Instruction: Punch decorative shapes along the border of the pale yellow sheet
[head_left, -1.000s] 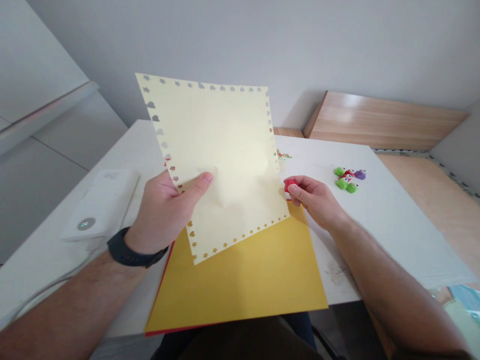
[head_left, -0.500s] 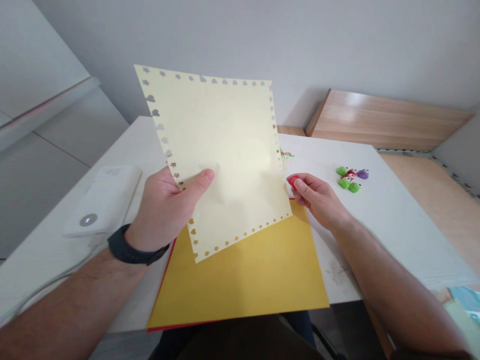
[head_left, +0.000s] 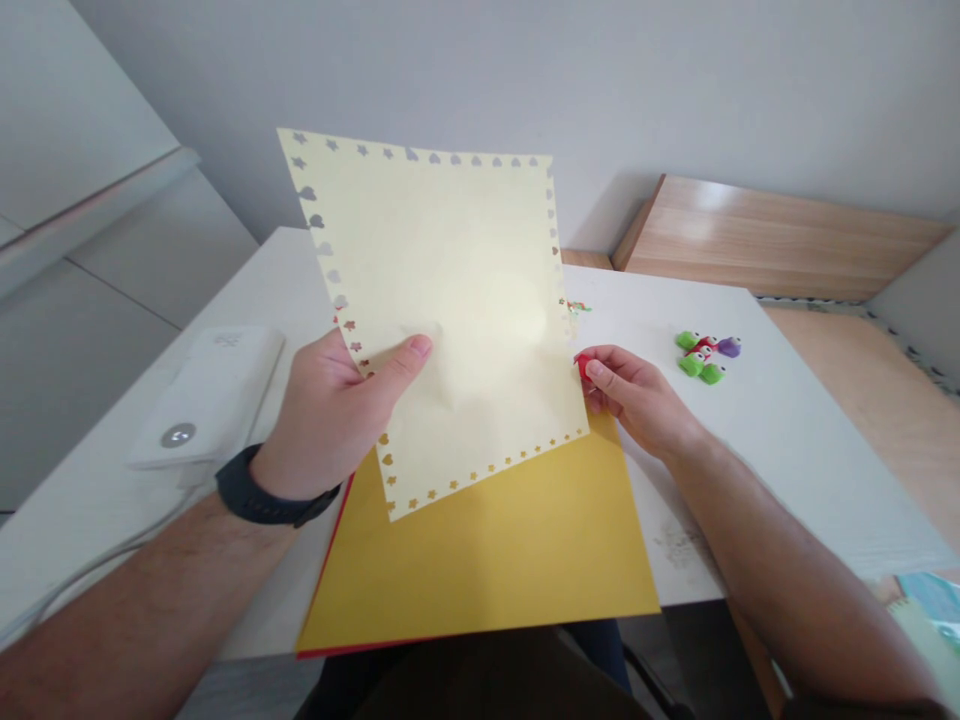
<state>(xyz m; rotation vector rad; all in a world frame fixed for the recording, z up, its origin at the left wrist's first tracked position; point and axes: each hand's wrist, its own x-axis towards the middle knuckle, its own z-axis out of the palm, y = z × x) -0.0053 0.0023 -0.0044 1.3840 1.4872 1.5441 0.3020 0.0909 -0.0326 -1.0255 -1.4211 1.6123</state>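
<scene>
My left hand (head_left: 330,415) holds up a pale yellow paper sheet (head_left: 465,270) by its lower left edge, thumb on top. Small star and heart holes are punched along the sheet's edges. My right hand (head_left: 634,395) grips a small red craft punch (head_left: 583,366) at the sheet's right edge, and my fingers hide most of it. I cannot tell whether the paper sits inside the punch. Below lies a golden yellow card (head_left: 495,560) on a red sheet (head_left: 324,570).
The white table (head_left: 787,480) holds several green, red and purple craft punches (head_left: 703,355) at right, and a white device with a round silver button (head_left: 202,395) and cable at left. A wooden board (head_left: 772,230) stands behind the table.
The pale sheet sits slightly higher in view. Its right edge is now closer to the red punch, and less of the punch shows behind my right fingers.
</scene>
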